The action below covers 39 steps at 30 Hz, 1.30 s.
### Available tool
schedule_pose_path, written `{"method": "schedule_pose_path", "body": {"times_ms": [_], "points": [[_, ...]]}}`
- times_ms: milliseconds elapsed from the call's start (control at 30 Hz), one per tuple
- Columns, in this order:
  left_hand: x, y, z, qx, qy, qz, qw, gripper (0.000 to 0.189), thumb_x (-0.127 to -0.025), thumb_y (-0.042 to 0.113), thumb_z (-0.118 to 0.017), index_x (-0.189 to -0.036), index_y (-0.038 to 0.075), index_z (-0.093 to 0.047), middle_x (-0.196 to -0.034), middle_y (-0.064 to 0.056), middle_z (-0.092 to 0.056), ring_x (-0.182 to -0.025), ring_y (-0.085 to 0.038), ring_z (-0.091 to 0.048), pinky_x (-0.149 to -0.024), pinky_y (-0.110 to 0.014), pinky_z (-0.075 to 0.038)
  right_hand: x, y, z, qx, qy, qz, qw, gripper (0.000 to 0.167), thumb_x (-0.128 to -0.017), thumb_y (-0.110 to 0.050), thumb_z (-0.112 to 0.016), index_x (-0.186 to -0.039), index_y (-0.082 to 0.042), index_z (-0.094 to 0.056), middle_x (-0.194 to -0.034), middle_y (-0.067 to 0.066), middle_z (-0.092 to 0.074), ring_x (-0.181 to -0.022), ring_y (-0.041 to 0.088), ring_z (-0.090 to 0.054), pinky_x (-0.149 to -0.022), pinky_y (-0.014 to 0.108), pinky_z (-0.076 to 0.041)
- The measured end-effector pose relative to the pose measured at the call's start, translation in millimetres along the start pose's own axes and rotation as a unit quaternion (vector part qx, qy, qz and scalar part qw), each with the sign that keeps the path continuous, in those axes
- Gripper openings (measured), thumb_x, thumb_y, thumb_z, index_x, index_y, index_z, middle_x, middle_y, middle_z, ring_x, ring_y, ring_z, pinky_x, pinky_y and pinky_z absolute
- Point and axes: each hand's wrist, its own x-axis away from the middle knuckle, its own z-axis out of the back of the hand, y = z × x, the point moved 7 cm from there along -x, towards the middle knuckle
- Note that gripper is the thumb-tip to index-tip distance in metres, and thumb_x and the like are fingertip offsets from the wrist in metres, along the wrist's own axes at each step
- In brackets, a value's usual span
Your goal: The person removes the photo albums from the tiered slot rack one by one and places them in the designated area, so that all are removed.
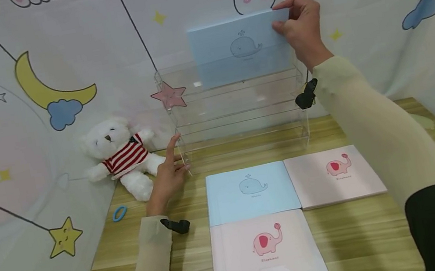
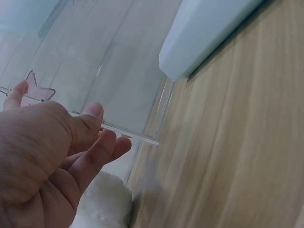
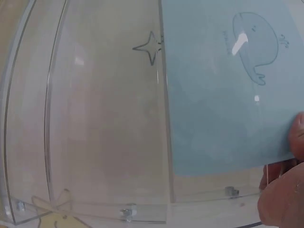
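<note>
A clear acrylic display rack (image 1: 242, 126) with several tiers stands upright against the backdrop. My right hand (image 1: 304, 27) pinches a light blue whale booklet (image 1: 217, 54) by its upper right corner. The booklet's lower part sits behind the clear front of the top tier; in the right wrist view the blue booklet (image 3: 218, 123) shows through the plastic. At the rack's lower left side, my left hand (image 1: 170, 177) holds the side panel. The left wrist view has the thumb of the left hand (image 2: 42, 152) and its fingers on either side of the panel edge.
On the wooden table lie a blue whale booklet (image 1: 228, 200), a pink elephant booklet (image 1: 239, 266) and another pink elephant booklet (image 1: 311, 182). A white teddy bear (image 1: 124, 158) in a striped shirt leans left of the rack, with a blue ring (image 1: 120, 213) near it.
</note>
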Motion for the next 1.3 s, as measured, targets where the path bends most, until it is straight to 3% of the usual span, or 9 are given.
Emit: {"method": "schedule_pose_path", "body": {"times_ms": [267,500,833,1300], "points": [[-0.2,-0.4,-0.4,-0.002,-0.001,0.008,1.0000,0.106,-0.102,-0.002,-0.070,-0.169,0.051,-0.006,-0.141,-0.036,-0.064,-0.120,-0.044,-0.075,-0.097,-0.056,-0.065,-2.3,1,5,-0.019,0.015,0.001,0.9997,0.028,-0.094,0.009,-0.075,-0.104,-0.015,-0.085,-0.079,-0.007,-0.066,-0.087,0.008,-0.065,-0.097,0.029,-0.057],[1.1,-2.0,-0.2,-0.004,-0.002,0.006,1.0000,0.107,-0.102,-0.002,-0.070,-0.169,0.052,-0.007,-0.140,-0.035,-0.065,-0.119,-0.044,-0.076,-0.095,-0.055,-0.066,0.5,-9,9,-0.047,0.040,0.000,0.9981,0.028,-0.093,0.010,-0.076,-0.099,-0.016,-0.085,-0.073,-0.007,-0.062,-0.080,0.008,-0.059,-0.092,0.028,-0.053],[-0.2,0.8,-2.0,-0.002,-0.004,-0.002,1.0000,0.106,-0.102,-0.002,-0.070,-0.169,0.051,-0.007,-0.140,-0.034,-0.065,-0.119,-0.044,-0.076,-0.096,-0.055,-0.066,2.8,-25,18,-0.108,0.084,-0.015,0.9905,0.030,-0.094,0.013,-0.072,-0.095,-0.015,-0.085,-0.075,-0.004,-0.059,-0.095,0.008,-0.066,-0.110,0.029,-0.054],[-1.8,2.1,-4.1,0.002,0.000,0.006,1.0000,0.102,-0.101,0.001,-0.073,-0.170,0.047,-0.013,-0.139,-0.033,-0.066,-0.118,-0.044,-0.076,-0.096,-0.055,-0.066,5.9,-54,37,-0.137,0.128,0.008,0.9823,0.032,-0.097,0.012,-0.068,-0.095,-0.016,-0.084,-0.075,-0.004,-0.058,-0.108,0.012,-0.074,-0.114,0.027,-0.053]]}}
